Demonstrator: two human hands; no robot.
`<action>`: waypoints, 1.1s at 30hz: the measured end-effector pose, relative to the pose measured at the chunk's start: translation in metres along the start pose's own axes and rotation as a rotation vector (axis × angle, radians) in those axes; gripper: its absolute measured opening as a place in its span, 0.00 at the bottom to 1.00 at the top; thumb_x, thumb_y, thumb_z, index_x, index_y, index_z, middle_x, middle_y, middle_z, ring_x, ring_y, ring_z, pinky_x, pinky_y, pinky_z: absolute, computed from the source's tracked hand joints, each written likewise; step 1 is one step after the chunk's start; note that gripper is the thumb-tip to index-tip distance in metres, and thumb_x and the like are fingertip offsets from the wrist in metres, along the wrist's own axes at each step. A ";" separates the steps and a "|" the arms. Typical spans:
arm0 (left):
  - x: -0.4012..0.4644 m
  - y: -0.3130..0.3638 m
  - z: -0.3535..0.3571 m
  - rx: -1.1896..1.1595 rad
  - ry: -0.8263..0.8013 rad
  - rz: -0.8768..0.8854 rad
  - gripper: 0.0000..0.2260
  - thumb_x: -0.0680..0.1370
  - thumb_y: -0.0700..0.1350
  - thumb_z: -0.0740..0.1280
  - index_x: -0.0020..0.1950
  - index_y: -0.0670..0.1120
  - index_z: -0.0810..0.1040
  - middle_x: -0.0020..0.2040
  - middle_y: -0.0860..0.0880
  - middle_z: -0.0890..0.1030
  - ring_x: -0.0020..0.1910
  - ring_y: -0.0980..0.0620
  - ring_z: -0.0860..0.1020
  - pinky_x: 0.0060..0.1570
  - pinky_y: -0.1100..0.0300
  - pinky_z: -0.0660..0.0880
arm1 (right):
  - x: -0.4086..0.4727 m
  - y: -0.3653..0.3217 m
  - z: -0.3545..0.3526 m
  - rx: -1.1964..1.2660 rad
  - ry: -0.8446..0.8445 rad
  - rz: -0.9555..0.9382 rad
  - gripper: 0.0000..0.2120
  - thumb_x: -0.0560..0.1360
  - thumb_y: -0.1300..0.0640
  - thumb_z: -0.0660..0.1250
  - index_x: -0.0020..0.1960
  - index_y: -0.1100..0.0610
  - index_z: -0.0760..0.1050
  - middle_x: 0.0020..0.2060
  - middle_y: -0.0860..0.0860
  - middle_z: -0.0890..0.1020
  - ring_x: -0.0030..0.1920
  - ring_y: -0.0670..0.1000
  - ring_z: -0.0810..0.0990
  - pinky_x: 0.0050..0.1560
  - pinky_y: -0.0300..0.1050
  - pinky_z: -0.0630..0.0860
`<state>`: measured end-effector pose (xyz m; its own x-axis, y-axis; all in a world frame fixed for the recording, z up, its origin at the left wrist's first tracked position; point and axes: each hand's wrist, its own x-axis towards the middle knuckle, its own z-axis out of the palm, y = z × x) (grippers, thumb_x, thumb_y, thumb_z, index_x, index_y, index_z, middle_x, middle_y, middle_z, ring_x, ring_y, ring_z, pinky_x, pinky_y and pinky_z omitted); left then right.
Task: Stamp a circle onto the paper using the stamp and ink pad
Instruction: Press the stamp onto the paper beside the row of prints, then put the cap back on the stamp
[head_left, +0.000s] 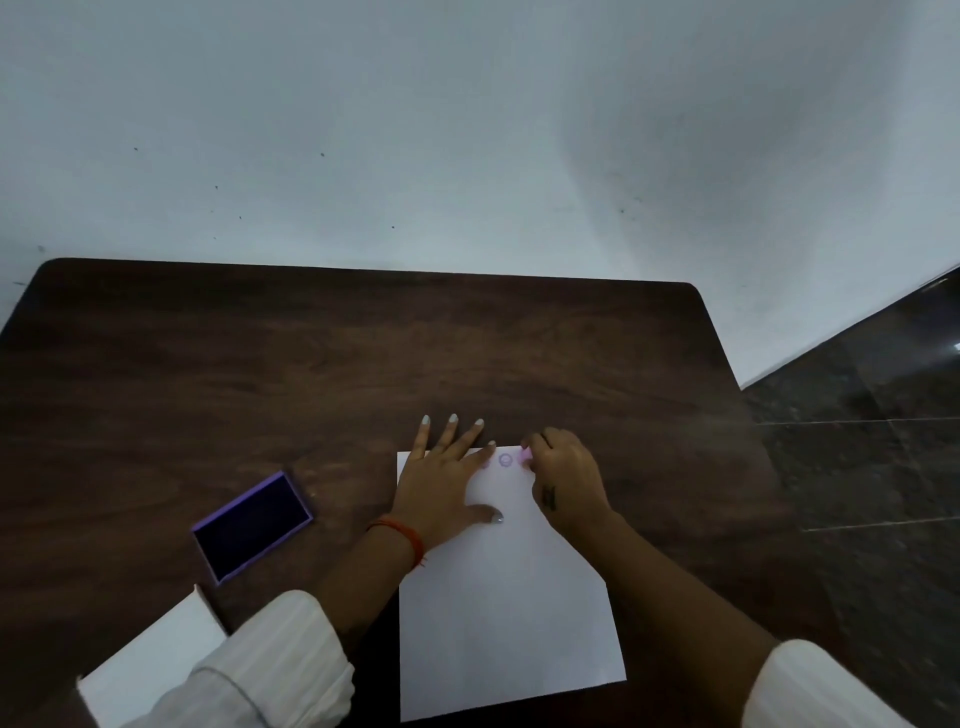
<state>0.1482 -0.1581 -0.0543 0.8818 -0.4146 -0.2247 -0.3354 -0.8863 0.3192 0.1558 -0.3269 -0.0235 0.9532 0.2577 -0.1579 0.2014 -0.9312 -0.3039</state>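
Pink stamp (525, 455) in right grip (563, 475)

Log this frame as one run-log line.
left hand: flat on paper | right hand: pressing pink stamp at top edge | circle print: visible | ink pad: open, left

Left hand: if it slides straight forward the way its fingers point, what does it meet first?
The left hand lies flat on the paper, fingers pointing away from the person. Ahead there is only bare table, then its far edge; the way looks free.
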 end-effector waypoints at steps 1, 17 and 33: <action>0.000 0.000 0.000 -0.005 0.004 0.003 0.38 0.69 0.67 0.62 0.74 0.53 0.54 0.78 0.50 0.49 0.76 0.46 0.44 0.68 0.48 0.29 | 0.000 0.000 0.000 -0.004 -0.001 -0.009 0.13 0.74 0.60 0.67 0.58 0.60 0.75 0.57 0.57 0.79 0.57 0.53 0.75 0.59 0.42 0.71; -0.002 0.002 -0.004 0.027 0.011 0.003 0.37 0.70 0.65 0.63 0.74 0.52 0.54 0.78 0.49 0.51 0.76 0.45 0.44 0.71 0.45 0.32 | 0.000 0.000 -0.026 0.165 -0.045 0.115 0.09 0.74 0.62 0.65 0.54 0.59 0.78 0.53 0.57 0.80 0.54 0.55 0.77 0.59 0.48 0.74; -0.125 -0.016 -0.025 -0.564 0.463 -0.317 0.29 0.72 0.51 0.70 0.70 0.56 0.63 0.75 0.54 0.61 0.74 0.53 0.57 0.69 0.56 0.59 | -0.085 -0.040 -0.010 2.152 0.058 0.660 0.12 0.76 0.62 0.62 0.39 0.63 0.83 0.36 0.55 0.87 0.36 0.49 0.86 0.37 0.40 0.83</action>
<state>0.0511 -0.0870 -0.0085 0.9968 0.0777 -0.0170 0.0641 -0.6581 0.7502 0.0690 -0.3146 0.0117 0.7746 0.0845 -0.6268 -0.4753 0.7316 -0.4887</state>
